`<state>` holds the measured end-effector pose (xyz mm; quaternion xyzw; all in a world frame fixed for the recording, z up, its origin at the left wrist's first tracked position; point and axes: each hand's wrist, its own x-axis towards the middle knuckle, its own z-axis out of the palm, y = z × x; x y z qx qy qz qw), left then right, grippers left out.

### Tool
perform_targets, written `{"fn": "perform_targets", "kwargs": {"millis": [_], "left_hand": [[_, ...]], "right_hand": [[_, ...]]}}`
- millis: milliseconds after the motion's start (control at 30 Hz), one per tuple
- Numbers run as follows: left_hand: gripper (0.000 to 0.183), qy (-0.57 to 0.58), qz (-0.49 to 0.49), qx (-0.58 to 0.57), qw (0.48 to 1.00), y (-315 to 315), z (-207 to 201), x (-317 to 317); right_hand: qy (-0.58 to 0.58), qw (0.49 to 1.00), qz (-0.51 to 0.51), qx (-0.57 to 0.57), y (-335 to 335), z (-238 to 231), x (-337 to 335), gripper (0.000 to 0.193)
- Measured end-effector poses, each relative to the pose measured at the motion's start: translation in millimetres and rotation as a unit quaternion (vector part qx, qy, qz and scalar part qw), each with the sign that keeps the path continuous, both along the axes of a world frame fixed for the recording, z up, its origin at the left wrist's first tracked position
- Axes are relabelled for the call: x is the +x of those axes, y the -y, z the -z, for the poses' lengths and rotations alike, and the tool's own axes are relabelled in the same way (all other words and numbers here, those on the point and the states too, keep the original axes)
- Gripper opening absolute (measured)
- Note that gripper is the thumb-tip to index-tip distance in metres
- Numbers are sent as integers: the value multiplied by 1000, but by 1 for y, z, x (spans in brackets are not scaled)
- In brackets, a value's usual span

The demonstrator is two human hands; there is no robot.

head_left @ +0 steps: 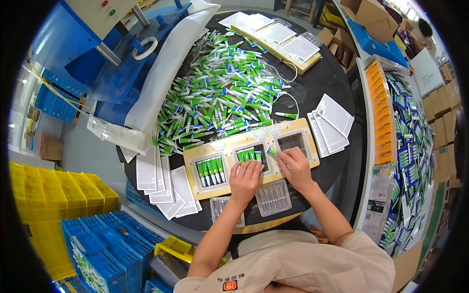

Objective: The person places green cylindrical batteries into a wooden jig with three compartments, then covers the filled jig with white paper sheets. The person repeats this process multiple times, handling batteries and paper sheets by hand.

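A pale yellow three-compartment fixture (225, 146) lies across the table in front of me. Its left compartment holds a row of small green-and-white glue-like tubes (211, 171), and more tubes (245, 154) lie in the middle one. My left hand (245, 179) rests over the near part of that middle compartment, fingers laid out on the tubes and hiding some of them. Between the fingertips of my right hand (295, 168) is a single tube (271, 151), held above the divider by the right compartment. That right compartment (291, 141) shows a clear plastic insert without tubes.
A large heap of loose tubes (220, 88) covers the table beyond the fixture. Printed white cards (332, 124) lie on both sides; clear blister trays (273, 198) sit nearest me. A second fixture (278, 39) stands far right, a blue press (97, 58) far left, stacked crates (63, 195) left.
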<state>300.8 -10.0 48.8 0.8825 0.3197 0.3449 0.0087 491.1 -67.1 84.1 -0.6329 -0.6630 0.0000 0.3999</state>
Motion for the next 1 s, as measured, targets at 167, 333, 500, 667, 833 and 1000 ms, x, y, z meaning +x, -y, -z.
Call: {"fn": "perform_targets", "kwargs": {"millis": [167, 333, 500, 667, 833, 1000], "left_hand": [[25, 5, 1, 0, 1000, 2, 6, 6], [25, -21, 23, -5, 1000, 2, 2, 2], [31, -88, 60, -8, 994, 2, -2, 0], [35, -120, 54, -41, 990, 5, -1, 1], [38, -120, 60, -61, 989, 3, 1, -2], [41, -114, 62, -100, 986, 3, 5, -6]], "right_hand": [[59, 998, -36, 14, -5, 11, -10, 23], [68, 997, -30, 20, -5, 11, -15, 23], [59, 997, 7, 41, -4, 12, -20, 23], [49, 998, -15, 23, -7, 18, -25, 24], [52, 998, -2, 27, -6, 12, -25, 22], [71, 997, 0, 24, -1, -1, -19, 27]]}}
